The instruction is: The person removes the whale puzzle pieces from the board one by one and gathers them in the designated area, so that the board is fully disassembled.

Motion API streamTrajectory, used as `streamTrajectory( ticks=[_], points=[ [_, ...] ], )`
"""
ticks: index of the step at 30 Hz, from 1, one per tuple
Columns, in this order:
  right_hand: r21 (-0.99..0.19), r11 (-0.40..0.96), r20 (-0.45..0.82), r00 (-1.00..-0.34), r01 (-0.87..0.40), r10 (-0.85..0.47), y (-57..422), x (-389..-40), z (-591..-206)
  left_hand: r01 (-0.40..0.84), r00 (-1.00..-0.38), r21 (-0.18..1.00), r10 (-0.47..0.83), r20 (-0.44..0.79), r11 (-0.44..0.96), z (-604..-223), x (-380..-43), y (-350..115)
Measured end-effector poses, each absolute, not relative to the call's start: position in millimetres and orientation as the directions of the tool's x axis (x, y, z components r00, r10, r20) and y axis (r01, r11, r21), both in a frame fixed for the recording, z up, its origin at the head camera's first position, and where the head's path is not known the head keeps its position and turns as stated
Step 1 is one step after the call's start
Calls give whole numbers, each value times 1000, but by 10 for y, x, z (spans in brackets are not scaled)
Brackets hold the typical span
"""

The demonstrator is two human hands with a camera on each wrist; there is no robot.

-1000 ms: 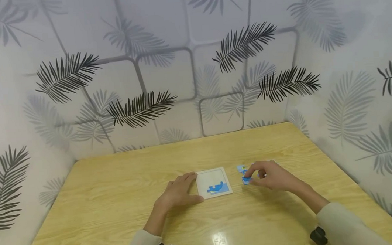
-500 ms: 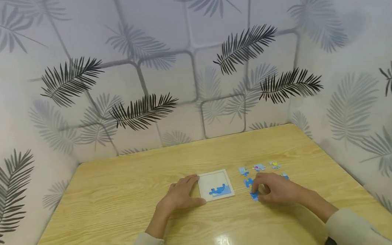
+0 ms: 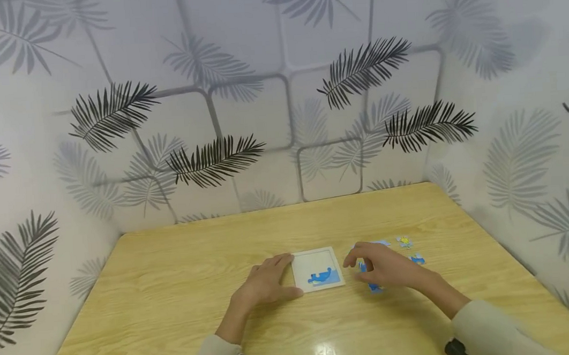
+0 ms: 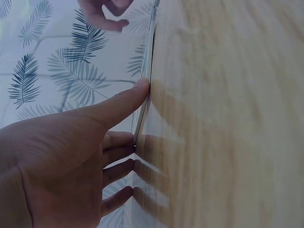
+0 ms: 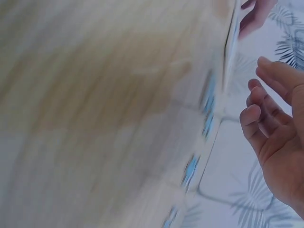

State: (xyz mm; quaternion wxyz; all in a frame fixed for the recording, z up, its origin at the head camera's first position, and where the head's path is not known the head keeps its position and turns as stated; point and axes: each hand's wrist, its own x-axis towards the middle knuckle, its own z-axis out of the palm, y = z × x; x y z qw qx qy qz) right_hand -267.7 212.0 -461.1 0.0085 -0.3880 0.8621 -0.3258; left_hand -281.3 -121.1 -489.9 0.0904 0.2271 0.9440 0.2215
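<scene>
A square white puzzle tray lies on the table, with joined blue puzzle pieces in its near right part. My left hand rests at the tray's left side, fingers spread, the thumb against its edge near the close corner. My right hand hovers just right of the tray, above loose puzzle pieces. Its thumb and fingers are apart, and nothing shows between them in the right wrist view. Below the hand lies a dark blue piece; another blue piece is partly hidden behind the fingers.
A piece with a yellow sun and a blue-and-white piece lie to the right of my right hand. A light blue piece shows partly behind it. The wooden table meets leaf-patterned walls at the back and sides.
My right hand touched one blue piece, then a nearer one; now it has come off the pieces and moved left toward the tray, fingers apart. My left hand stays at the tray.
</scene>
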Motion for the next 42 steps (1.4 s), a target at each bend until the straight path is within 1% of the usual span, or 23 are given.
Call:
streamTrajectory(
  ticks=[4,8,11,17,19,24,27,32,36,42],
  points=[
    [-621,501,186,-734,-603,-653,1898,-2733,-4606,394,-877,468,476,-66,791,-4863,-2823,-1204],
    [-636,504,142,-731,-584,-667,1683,-2775,-4642,395,-875,465,478,-72,793,-4856,-2837,-1210],
    [-612,526,116,-725,-590,-679,1528,-2791,-4641,392,-875,462,477,-78,795,-4852,-2850,-1240],
    [-539,577,118,-734,-613,-669,1345,-2794,-4632,382,-879,477,471,-76,791,-4854,-2861,-1253],
    [-530,593,102,-740,-606,-665,1311,-2799,-4650,381,-879,478,471,-78,791,-4863,-2862,-1255],
    [-552,613,70,-764,-565,-641,1279,-2809,-4685,383,-878,472,471,-79,794,-4847,-2843,-1253],
    [-573,603,84,-772,-555,-630,1281,-2811,-4689,393,-874,468,480,-79,792,-4780,-2821,-1241],
    [-584,577,110,-760,-571,-640,1290,-2794,-4704,389,-872,472,482,-88,791,-4689,-2752,-1221],
    [-565,575,111,-745,-592,-657,1299,-2780,-4711,378,-874,471,475,-103,797,-4680,-2716,-1210],
    [-523,579,113,-724,-626,-680,1311,-2767,-4695,396,-875,445,477,-82,803,-4688,-2693,-1196]
  ],
)
